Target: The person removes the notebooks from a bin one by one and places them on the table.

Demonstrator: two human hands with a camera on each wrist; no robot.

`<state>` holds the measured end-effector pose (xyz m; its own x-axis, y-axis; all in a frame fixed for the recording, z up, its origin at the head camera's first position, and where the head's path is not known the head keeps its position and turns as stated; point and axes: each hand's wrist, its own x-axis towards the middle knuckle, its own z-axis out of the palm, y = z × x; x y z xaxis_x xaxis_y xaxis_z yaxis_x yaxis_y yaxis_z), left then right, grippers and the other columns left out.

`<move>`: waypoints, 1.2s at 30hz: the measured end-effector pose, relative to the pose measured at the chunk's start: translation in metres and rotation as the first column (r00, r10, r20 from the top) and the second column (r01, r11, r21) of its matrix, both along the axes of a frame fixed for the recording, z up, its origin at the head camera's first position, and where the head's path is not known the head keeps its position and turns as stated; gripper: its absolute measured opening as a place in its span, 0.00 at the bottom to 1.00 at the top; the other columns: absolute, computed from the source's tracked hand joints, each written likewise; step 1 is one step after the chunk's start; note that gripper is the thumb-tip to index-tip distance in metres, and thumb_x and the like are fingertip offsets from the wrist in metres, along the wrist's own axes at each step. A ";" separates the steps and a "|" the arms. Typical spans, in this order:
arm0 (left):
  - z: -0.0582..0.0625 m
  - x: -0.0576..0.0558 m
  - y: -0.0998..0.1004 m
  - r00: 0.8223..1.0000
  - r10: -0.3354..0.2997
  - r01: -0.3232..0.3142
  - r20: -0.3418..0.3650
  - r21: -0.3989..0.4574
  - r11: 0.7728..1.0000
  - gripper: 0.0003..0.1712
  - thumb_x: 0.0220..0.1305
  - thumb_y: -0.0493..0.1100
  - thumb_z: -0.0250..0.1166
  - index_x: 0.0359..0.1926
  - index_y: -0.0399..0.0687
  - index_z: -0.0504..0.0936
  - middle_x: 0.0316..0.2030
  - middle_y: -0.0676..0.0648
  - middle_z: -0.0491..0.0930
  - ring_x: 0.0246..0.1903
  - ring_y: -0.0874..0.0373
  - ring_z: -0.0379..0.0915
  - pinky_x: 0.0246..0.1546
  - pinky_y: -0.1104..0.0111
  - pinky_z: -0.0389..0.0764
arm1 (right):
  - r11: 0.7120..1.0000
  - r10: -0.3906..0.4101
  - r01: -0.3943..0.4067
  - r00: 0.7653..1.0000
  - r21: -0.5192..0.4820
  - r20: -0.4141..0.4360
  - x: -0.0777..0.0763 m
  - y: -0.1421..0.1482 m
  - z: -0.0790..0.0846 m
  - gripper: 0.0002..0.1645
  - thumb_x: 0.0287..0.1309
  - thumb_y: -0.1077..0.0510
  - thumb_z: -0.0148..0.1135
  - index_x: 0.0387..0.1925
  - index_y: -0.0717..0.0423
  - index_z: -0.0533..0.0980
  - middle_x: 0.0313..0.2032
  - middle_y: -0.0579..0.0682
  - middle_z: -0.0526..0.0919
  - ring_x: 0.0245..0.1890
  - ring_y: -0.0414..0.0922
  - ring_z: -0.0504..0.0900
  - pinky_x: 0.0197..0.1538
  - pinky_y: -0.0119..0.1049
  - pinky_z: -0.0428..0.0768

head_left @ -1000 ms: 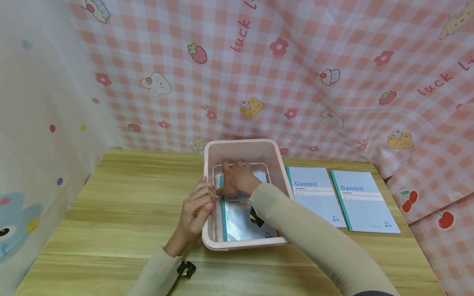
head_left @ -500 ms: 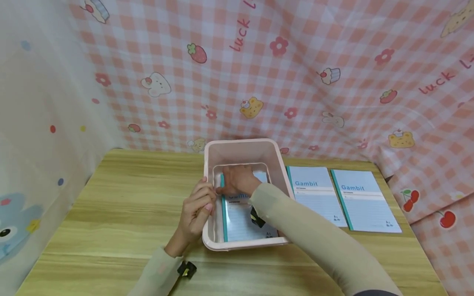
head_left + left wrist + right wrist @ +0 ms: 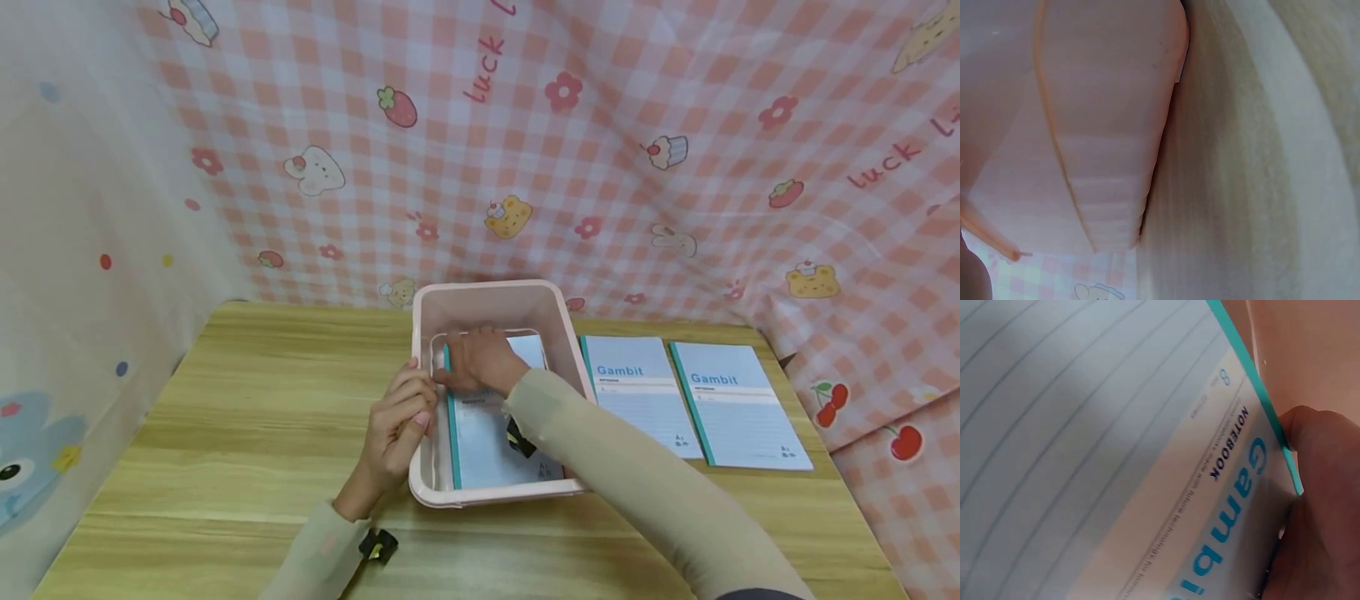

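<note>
A pale pink plastic bin (image 3: 487, 286) stands on the wooden table. My left hand (image 3: 396, 423) grips its left rim, and the bin's outer wall (image 3: 1107, 119) fills much of the left wrist view. Inside the bin is a light blue Gambit notebook (image 3: 491, 454) with a green spine. Reaching in from the right, my right hand (image 3: 483, 362) holds the notebook near its far end. The right wrist view shows the thumb (image 3: 1329, 469) against the green spine, with the cover (image 3: 1104, 425) tilted. My other right fingers are partly hidden behind the hand.
Two more Gambit notebooks lie on the table right of the bin, the nearer one (image 3: 637, 400) beside its wall and the other (image 3: 738, 408) farther right. The wooden table (image 3: 262, 433) extends to the left. A pink checked curtain (image 3: 450, 167) hangs behind.
Inside the bin, the notebook's far end has risen a little with my right hand, whose fingers have curled more. My left hand stays on the rim.
</note>
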<state>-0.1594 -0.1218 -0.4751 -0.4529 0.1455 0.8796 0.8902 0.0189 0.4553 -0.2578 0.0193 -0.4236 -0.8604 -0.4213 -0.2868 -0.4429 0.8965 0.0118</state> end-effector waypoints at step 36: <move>-0.001 -0.001 -0.001 1.000 0.015 -0.015 -0.023 -0.006 1.000 0.14 0.58 0.27 0.48 0.19 0.43 0.71 0.26 0.44 0.74 0.41 0.44 0.71 0.74 0.52 0.60 | 0.783 0.103 -0.414 0.822 -0.465 -0.559 -0.001 0.029 0.053 0.13 0.54 0.46 0.49 0.27 0.50 0.62 0.22 0.47 0.63 0.25 0.46 0.60 0.35 0.37 0.59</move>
<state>-0.1605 -0.1227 -0.4761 -0.4344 0.1443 0.8891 0.9002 0.0348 0.4342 -0.2590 0.0485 -0.3705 -0.6449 -0.5945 0.4803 -0.7310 0.6632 -0.1606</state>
